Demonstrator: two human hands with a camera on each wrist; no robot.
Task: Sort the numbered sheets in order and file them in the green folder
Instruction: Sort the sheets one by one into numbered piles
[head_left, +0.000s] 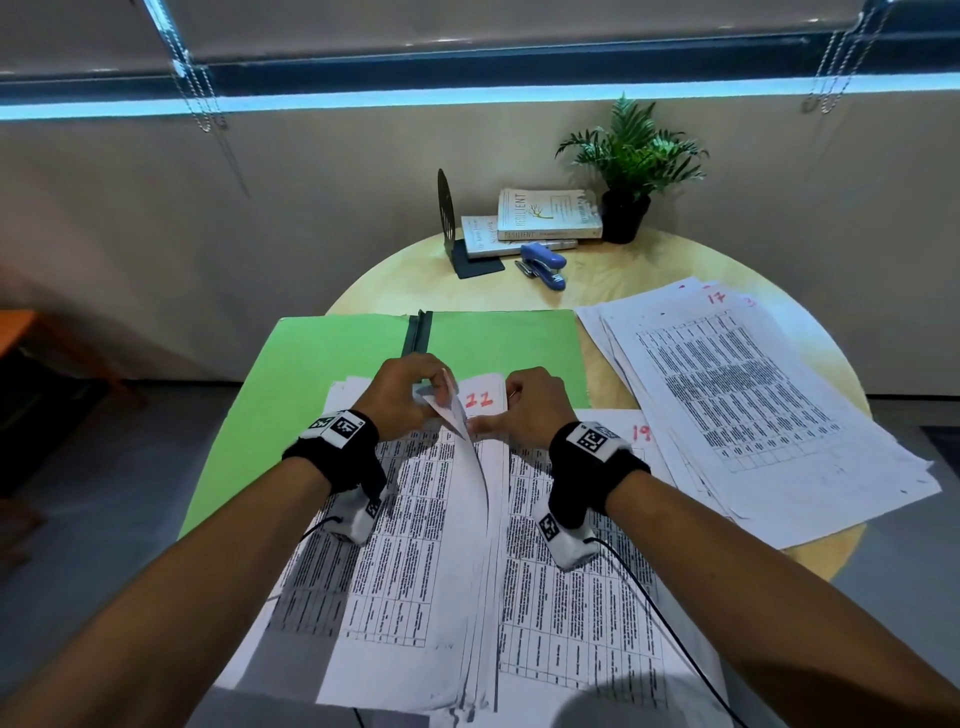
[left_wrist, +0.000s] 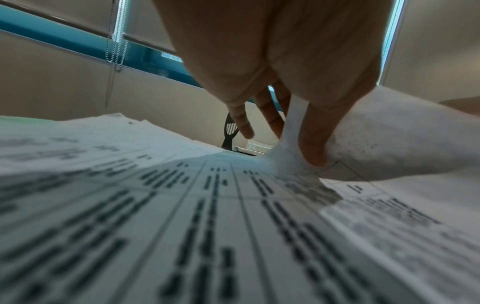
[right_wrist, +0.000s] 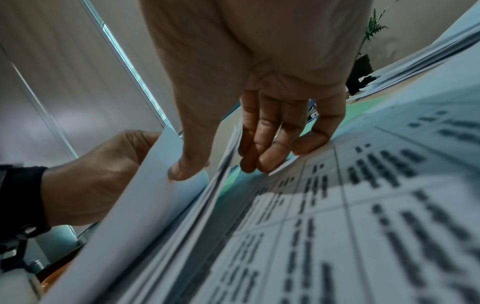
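The green folder (head_left: 337, 353) lies open on the round table. A stack of printed sheets (head_left: 415, 545) overlaps its near half. My left hand (head_left: 436, 387) pinches the top corner of a few sheets (left_wrist: 389, 144) and holds them lifted on edge; thumb and fingers close on the paper in the left wrist view (left_wrist: 291, 144). My right hand (head_left: 498, 410) has its thumb on the raised sheet (right_wrist: 155, 185) and curled fingers on the sheet marked 22 (head_left: 485, 397), with a thin bundle of edges between them (right_wrist: 223, 166). A sheet marked 19 (head_left: 641, 431) lies under my right wrist.
A second fanned pile with 17 on top (head_left: 727, 389) covers the table's right side. At the back stand a black bookend (head_left: 447, 218), stacked books (head_left: 545, 213), a blue stapler (head_left: 545, 265) and a potted plant (head_left: 631, 156). The table edge (head_left: 852, 374) curves close by.
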